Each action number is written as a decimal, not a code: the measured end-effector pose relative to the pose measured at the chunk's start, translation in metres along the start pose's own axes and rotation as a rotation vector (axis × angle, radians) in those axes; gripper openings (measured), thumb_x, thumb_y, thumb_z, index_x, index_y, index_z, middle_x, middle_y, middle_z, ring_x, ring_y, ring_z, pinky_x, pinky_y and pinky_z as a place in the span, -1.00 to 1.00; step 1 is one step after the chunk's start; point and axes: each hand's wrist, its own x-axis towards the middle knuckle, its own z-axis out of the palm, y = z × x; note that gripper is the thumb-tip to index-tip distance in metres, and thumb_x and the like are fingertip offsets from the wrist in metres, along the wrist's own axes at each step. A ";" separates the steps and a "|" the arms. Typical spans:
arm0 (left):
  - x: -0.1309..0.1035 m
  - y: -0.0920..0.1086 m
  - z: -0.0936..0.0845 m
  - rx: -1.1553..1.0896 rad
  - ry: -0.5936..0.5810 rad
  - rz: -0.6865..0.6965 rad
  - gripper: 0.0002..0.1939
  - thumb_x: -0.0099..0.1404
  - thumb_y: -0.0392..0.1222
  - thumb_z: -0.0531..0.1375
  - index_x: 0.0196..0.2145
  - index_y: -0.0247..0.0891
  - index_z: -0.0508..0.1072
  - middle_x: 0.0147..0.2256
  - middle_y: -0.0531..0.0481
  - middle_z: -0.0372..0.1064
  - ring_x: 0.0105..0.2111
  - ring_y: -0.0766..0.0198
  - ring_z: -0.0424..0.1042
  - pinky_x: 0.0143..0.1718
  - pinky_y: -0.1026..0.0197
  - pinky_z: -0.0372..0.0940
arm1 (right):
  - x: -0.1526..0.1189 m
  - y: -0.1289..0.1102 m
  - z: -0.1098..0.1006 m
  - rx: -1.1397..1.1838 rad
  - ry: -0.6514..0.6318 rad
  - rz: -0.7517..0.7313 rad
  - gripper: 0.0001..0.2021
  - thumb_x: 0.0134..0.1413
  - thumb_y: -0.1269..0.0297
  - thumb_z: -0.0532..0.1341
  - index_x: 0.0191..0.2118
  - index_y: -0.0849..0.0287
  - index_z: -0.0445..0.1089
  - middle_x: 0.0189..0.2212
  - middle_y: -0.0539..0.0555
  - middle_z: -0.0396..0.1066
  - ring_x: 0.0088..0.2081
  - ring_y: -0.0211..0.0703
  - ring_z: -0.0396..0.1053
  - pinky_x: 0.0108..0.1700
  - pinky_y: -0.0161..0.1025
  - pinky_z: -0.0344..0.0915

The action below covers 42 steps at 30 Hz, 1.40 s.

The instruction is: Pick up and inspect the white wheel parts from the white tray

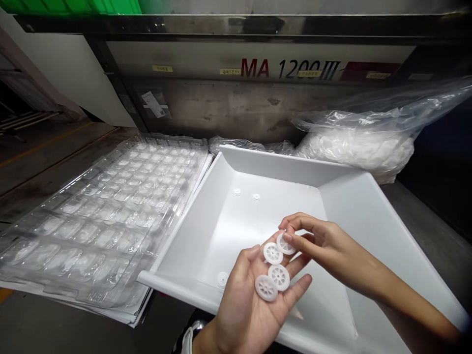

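Note:
My left hand (254,305) is palm up over the near side of a white tray (342,196), its fingers loosely curled. Several small white spoked plastic wheels (266,288) rest on its palm and fingers, some overlapping. My right hand (313,236) comes in from the right and pinches the farthest plastic wheel (285,244) between thumb and fingers, at the fingertips of my left hand. Down on the tray floor, toward the back, lie two small white round pieces (255,197). Another white round piece (222,280) is near the front left corner, partly hidden by my left hand.
Left of the tray, clear blister trays (110,196) with many pockets lie on a stack of white sheets (136,314). A clear plastic bag (361,142) of white material sits behind the tray at right. A machine panel (221,103) closes off the back, below a green crate (73,6).

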 end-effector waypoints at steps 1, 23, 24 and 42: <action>0.000 0.000 0.000 0.005 0.003 -0.002 -0.52 0.45 -0.11 -0.12 0.21 -0.35 0.26 0.19 -0.22 0.25 0.23 0.05 0.20 0.20 0.01 0.06 | -0.001 0.000 0.002 0.003 0.000 0.005 -0.67 0.22 -0.08 0.14 -0.29 0.10 0.32 -0.21 -0.04 0.36 -0.19 -0.23 0.38 -0.16 -0.25 0.33; 0.006 0.001 0.002 -0.104 0.127 0.171 -0.53 0.34 -0.15 0.03 0.20 -0.16 0.21 0.13 -0.10 0.30 0.18 0.10 0.27 0.21 0.07 0.17 | -0.017 0.001 0.030 -0.654 0.162 -0.358 -0.91 0.20 0.15 0.13 -0.18 -0.08 0.29 0.19 -0.16 0.01 0.21 -0.17 -0.04 0.14 -0.11 0.29; 0.005 0.000 0.002 -0.111 0.142 0.173 -0.50 0.34 -0.16 0.03 0.22 -0.13 0.16 0.15 -0.09 0.28 0.17 0.10 0.28 0.20 0.06 0.17 | -0.018 0.001 0.029 -0.611 0.162 -0.335 -0.92 0.20 0.13 0.13 -0.20 -0.09 0.30 0.18 -0.18 0.03 0.21 -0.17 -0.02 0.15 -0.10 0.27; 0.004 0.004 0.002 -0.065 0.059 0.164 -0.55 0.40 -0.16 -0.04 0.22 -0.13 0.14 0.11 -0.10 0.31 0.11 0.16 0.35 0.10 0.15 0.23 | -0.023 -0.004 0.030 -0.703 0.172 -0.481 -0.84 0.20 0.15 0.19 -0.14 -0.01 0.25 0.02 0.03 0.06 0.04 -0.13 0.07 0.01 -0.15 0.26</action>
